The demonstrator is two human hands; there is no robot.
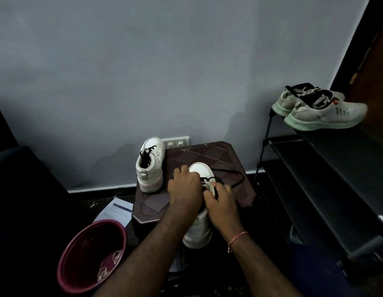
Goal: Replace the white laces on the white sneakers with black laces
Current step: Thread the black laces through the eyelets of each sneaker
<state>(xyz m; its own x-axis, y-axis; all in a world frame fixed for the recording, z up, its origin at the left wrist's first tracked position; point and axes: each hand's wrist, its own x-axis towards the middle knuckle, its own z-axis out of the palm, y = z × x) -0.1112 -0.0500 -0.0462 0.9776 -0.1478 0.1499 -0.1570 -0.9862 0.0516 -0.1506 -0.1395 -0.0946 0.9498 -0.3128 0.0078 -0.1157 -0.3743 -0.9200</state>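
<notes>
A brown stool (pixel 207 155) with a diamond-patterned top carries both white shoes. One sneaker (pixel 198 230) lies at the middle of the top, toe pointing to the far edge and heel hanging out over the near edge. The left hand (pixel 184 189) comes down on its left side, with the fingers curled over the front of the shoe and gripping it. The right hand (pixel 221 205) sits on the shoe's right side by the eyelets, thumb and fingers closed together in a pinch on the black lace (pixel 235 179). That lace is crossed through the front eyelets. Its loose length runs out from the shoe in a loop across the top towards the right edge. A pink thread band (pixel 237 237) circles the right wrist.

The second sneaker (pixel 151 166) stands at the left edge of the stool, heel towards the camera, with a dark lace (pixel 146 153) already through its eyelets.

On the floor to the left stands a red bucket (pixel 87 243) with white laces (pixel 110 266) lying inside. A printed sheet of paper (pixel 119 211) lies between the bucket and the stool. A wall socket (pixel 175 144) shows just behind the stool's far edge. To the right stands a dark shoe rack (pixel 327 159), with a pair of grey running shoes (pixel 323 110) on its top shelf.
</notes>
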